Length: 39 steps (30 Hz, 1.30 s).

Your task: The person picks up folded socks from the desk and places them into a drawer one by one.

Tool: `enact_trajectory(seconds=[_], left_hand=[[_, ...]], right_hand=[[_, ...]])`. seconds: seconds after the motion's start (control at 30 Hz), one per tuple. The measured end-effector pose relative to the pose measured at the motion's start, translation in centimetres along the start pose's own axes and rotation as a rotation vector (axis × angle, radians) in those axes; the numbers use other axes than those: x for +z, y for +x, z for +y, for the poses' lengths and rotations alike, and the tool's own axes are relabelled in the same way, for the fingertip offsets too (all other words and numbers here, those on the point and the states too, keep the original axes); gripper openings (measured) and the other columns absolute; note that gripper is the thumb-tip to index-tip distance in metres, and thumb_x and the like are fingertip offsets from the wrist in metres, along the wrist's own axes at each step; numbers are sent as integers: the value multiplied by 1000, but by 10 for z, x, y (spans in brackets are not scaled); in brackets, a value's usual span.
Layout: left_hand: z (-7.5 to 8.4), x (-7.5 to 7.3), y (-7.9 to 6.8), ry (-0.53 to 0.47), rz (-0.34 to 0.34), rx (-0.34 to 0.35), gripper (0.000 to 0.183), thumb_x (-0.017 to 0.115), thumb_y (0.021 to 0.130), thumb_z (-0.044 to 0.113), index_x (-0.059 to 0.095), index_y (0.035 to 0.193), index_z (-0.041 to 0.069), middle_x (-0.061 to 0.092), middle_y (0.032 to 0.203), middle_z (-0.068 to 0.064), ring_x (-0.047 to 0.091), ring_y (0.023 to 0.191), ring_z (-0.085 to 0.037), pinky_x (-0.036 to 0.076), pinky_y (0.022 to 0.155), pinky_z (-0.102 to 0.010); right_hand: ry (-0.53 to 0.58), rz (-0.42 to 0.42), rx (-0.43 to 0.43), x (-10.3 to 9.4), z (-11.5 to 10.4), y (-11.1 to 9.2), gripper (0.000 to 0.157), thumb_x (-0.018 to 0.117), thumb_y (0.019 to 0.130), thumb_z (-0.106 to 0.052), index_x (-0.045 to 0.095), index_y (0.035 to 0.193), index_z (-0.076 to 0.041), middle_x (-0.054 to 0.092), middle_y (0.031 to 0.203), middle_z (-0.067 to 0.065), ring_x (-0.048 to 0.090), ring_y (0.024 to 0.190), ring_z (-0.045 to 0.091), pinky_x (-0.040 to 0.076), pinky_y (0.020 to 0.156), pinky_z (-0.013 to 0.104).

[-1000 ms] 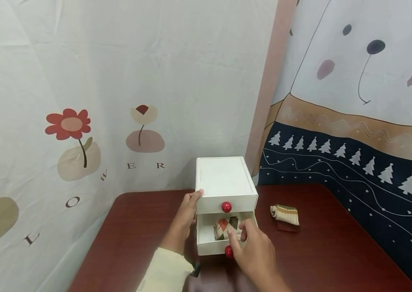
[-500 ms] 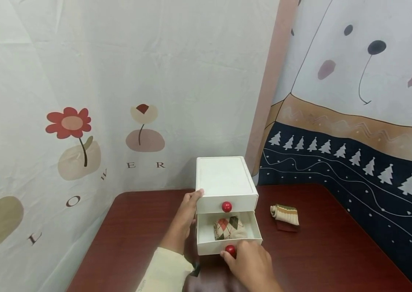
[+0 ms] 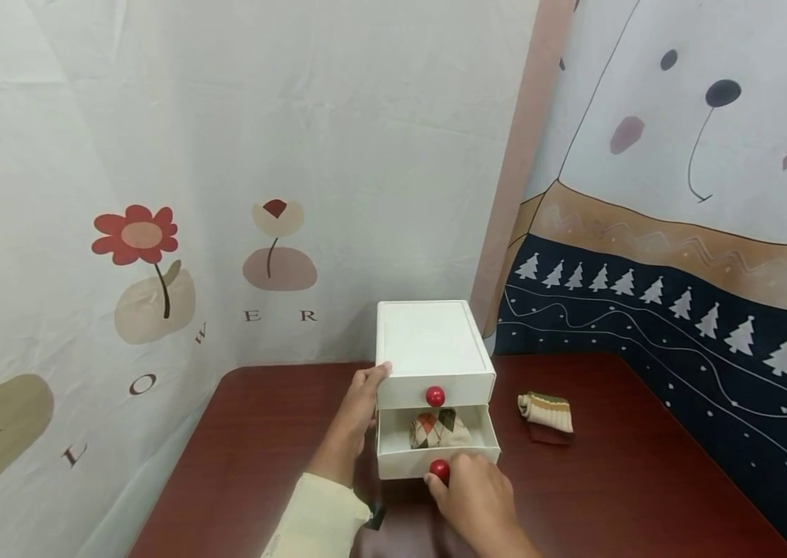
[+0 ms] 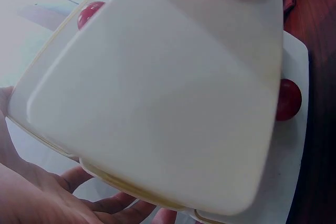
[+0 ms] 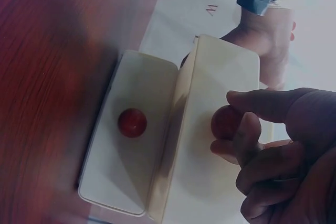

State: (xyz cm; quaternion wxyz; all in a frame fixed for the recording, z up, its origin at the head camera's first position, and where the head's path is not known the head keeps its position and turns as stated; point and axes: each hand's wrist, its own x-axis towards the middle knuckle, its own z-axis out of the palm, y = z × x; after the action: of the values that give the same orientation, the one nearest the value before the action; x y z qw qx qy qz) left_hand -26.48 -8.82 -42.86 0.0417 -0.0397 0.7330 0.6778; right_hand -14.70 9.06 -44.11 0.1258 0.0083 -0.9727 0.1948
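Observation:
A small white drawer cabinet (image 3: 428, 337) stands on the table, with a drawer (image 3: 403, 465) below the top one pulled out. Inside that drawer lies a rolled argyle sock (image 3: 438, 430). My left hand (image 3: 354, 415) holds the cabinet's left side, its thumb over the top front edge; in the left wrist view its fingers (image 4: 118, 203) rest along the side. My right hand (image 3: 480, 496) pinches the pulled-out drawer's red knob (image 5: 226, 123) between thumb and fingers. In the right wrist view, another drawer front with a red knob (image 5: 132, 123) sits lower, pushed in.
A rolled striped sock (image 3: 547, 415), green, cream and brown, lies on the dark red table (image 3: 616, 465) right of the cabinet. Behind the table hang a pale flower-print cloth (image 3: 365, 155) and a bear-print cloth (image 3: 644, 325).
My right hand has come down from above the drawer's inside onto its knob. The drawer has slid slightly inward. My left hand stays on the cabinet.

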Motion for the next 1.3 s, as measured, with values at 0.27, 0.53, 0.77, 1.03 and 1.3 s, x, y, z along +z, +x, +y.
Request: enact_trajectory(seconds=[0.27,0.53,0.77,1.03,1.3], left_hand=[[2,1,0,-2,9,-2,74,56,103,65,46,151,10,58,145,-24,56,132,-39,46,94,-54],[3,1,0,-28,2,-16,75,55,104,65,44,153,10,58,144,-25,58,131,-39,51,99,-58],[1,0,1,2,12,-22,77,55,103,70,47,153,13,56,152,-22,54,142,-41,49,106,-63],[0,-1,4,3,7,-22,77,56,102,70,47,152,12,46,164,-24,46,152,-46,44,113,-73],[-1,0,5,-3,13,-20,74,56,103,67,48,151,11,49,161,-25,47,150,-45,44,113,-74]], right_hand=[[12,34,17,11,-3,18,46,91,88,-41,57,66,-19,65,71,5,65,67,22,50,56,45],[15,98,8,21,-2,33,44,90,89,-38,58,66,-16,65,71,7,65,64,25,50,54,46],[37,135,20,29,-2,43,43,90,89,-37,60,66,-16,67,70,9,67,64,29,52,55,49],[62,171,29,37,1,51,41,90,89,-33,61,69,-13,66,69,10,69,64,32,53,54,50],[72,186,27,40,2,54,42,91,88,-33,61,67,-12,69,68,13,70,63,34,53,54,50]])
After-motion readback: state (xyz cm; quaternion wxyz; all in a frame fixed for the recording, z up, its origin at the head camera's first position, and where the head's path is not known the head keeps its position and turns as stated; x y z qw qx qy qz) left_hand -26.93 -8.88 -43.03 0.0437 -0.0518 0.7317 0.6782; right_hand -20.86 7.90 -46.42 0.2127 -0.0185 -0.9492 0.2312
